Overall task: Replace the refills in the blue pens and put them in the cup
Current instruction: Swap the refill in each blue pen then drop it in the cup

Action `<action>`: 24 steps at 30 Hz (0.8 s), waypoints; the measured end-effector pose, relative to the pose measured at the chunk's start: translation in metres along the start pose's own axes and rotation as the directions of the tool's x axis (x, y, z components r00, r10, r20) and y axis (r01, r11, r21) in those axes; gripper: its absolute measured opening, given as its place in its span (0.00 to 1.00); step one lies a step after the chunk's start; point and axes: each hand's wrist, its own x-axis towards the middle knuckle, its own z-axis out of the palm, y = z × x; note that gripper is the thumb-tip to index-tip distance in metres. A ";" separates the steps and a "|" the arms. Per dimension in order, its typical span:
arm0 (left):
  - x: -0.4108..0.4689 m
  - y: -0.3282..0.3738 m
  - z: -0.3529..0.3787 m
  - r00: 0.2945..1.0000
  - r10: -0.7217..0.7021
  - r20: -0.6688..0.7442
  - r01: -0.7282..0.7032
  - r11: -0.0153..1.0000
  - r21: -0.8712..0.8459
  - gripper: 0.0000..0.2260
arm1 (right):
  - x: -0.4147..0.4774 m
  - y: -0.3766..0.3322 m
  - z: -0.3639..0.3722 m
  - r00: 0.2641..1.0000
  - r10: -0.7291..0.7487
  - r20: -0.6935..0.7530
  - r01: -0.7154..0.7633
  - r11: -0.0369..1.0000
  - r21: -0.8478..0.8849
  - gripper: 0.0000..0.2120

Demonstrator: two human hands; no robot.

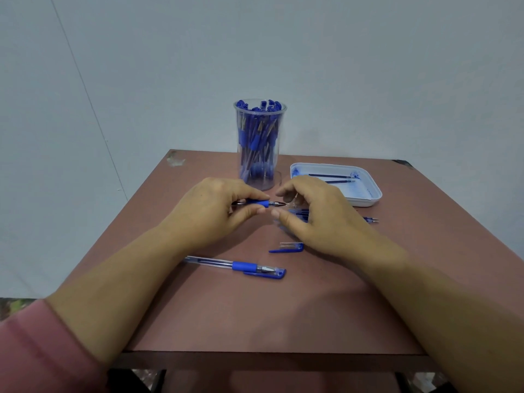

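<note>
My left hand (211, 211) grips a blue pen (263, 204) by its blue rubber grip, tip pointing right, above the table. My right hand (314, 214) hovers at the tip with thumb and forefinger loosely curved around it; whether they touch the tip is unclear. A loose blue cap (287, 247) lies under my right hand. A capped blue pen (236, 266) lies on the table nearer me. A clear cup (260, 143) full of several blue pens stands at the back.
A white tray (371, 191) at the back right holds two refills (330, 176). More refills (368, 219) lie on the table behind my right hand, partly hidden. The brown table (255, 313) ends at a front edge near me.
</note>
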 end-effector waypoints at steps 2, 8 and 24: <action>0.000 0.000 0.000 1.000 0.002 0.000 -0.002 1.000 0.002 0.12 | 0.001 0.000 0.000 1.000 0.006 0.006 -0.006 1.000 0.000 0.10; 0.000 -0.001 0.000 1.000 0.005 0.002 -0.005 1.000 -0.003 0.12 | 0.001 -0.002 0.000 0.999 0.037 0.027 -0.039 0.996 0.078 0.06; 0.002 -0.008 -0.005 0.993 -0.104 -0.057 0.108 0.992 0.058 0.09 | 0.003 -0.001 -0.009 0.979 0.178 -0.102 -0.165 0.978 0.124 0.06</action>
